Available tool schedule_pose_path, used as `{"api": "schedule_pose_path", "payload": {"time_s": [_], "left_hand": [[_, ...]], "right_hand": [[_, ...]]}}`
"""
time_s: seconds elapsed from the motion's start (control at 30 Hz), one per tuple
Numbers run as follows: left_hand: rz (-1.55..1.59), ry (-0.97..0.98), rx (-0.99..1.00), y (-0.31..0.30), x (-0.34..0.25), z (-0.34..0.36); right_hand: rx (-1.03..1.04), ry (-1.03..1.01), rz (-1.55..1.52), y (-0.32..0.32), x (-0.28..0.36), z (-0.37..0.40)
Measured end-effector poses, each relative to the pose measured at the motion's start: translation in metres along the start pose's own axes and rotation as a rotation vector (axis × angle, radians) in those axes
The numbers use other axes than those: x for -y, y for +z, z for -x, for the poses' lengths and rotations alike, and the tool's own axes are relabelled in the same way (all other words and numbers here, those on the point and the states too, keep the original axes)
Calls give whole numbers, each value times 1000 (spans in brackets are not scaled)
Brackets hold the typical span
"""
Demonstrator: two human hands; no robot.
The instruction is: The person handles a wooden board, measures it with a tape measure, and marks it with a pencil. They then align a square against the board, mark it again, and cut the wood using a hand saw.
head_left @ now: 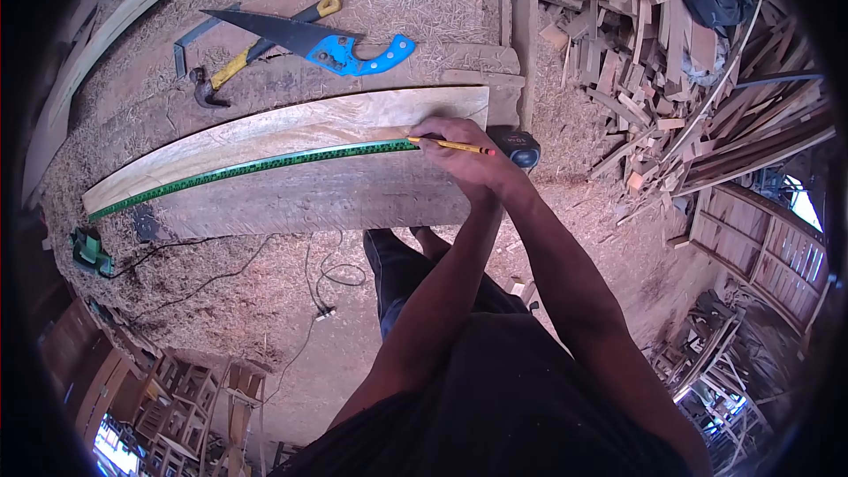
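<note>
A long, curved, tapering wooden board (327, 117) lies across a plank bench. The green blade of a tape measure (291, 157) is stretched along its near edge, from the narrow left end to my hands. My right hand (459, 134) is closed around a yellow pencil (450, 144), whose point touches down by the blade and the board. Crossing under it, my left hand (466, 175) grips the tape at the board's near edge; its fingers are partly hidden. The dark tape case (517, 147) sits just right of my hands.
Beyond the board lie a blue-handled handsaw (353, 55) and a yellow-and-black claw hammer (231, 67). Offcuts (640, 62) are heaped at the right. A green power tool (91, 252) stands at the left, with a cord (212, 283) across the shavings-covered floor.
</note>
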State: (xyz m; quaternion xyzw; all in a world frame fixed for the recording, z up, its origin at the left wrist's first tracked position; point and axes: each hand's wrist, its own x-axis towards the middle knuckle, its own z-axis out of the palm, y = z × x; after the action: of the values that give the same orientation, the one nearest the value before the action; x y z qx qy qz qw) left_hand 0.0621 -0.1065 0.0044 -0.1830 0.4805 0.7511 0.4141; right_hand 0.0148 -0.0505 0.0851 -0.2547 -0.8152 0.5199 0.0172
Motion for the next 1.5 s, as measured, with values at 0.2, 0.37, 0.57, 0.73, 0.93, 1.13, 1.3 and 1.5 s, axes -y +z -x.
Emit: {"api": "schedule_pose_path", "payload": {"time_s": [0.2,0.37,0.57,0.73,0.93,1.13,1.3,1.5], "left_hand": [[-15,1,-4,1,-3,2],[-25,3,-5,0,-3,2],[-40,1,-7,1,-8,3],[-51,6,-10,0,-4,4],[-68,9,-13,0,-4,3],[-85,16,-11,2,-6,4],[-105,24,-12,4,-8,6],[-146,54,-29,9,-14,7]], "right_hand": [[1,18,-10,1,0,0],[2,23,-1,1,0,-1],[-3,48,-4,1,5,-1],[11,107,-60,-2,11,-1],[6,89,-43,-1,9,-3],[24,146,-36,-2,12,-6],[107,142,29,-7,9,-18],[14,133,256,-15,37,-7]]}}
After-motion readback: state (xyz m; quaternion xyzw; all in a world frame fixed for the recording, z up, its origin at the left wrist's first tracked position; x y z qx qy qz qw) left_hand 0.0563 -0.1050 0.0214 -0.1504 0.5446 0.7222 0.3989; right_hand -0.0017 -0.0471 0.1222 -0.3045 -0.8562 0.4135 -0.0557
